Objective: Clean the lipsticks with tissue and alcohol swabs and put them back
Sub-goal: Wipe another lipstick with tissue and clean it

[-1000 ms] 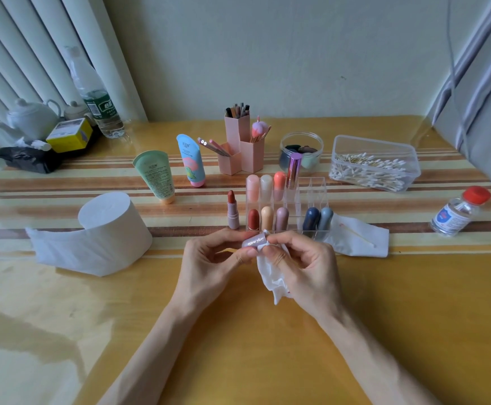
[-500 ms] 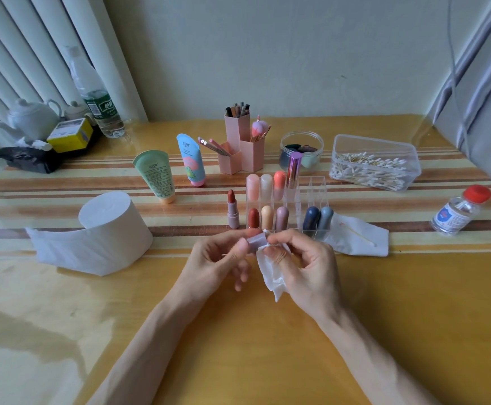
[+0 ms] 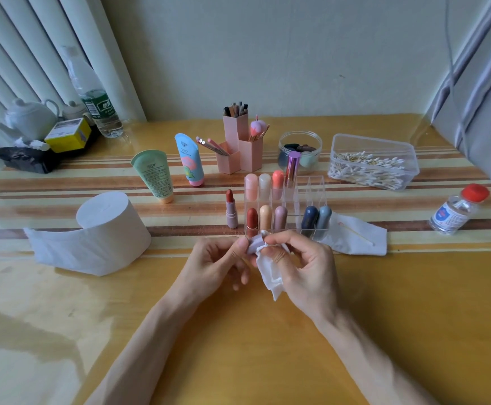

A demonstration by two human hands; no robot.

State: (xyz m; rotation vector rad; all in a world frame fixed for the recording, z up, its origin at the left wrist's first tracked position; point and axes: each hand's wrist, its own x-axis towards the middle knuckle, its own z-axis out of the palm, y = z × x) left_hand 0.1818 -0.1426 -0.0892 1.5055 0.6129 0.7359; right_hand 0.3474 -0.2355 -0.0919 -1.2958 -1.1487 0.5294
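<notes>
Both occupied: left grip [image 3: 218,260] pinching small lilac cap [image 3: 254,243] by sides; right grip [image 3: 307,264] pressing crumpled tissue [image 3: 271,274] against cap's end. Cap likely light, stiff, smooth plastic, slippery; holding by sides best, open end left for tissue. Tissue soft, tearing easily. Just beyond grips, uncapped red lipstick [image 3: 230,210] standing on desk [image 3: 267,346], beside clear organizer [image 3: 311,188]; bullet soft, smearing if touched.

Two hands [image 3: 215,261] [image 3: 305,267], two tubes [image 3: 153,176] [image 3: 190,160], two bottles [image 3: 98,109] [image 3: 455,211]
</notes>
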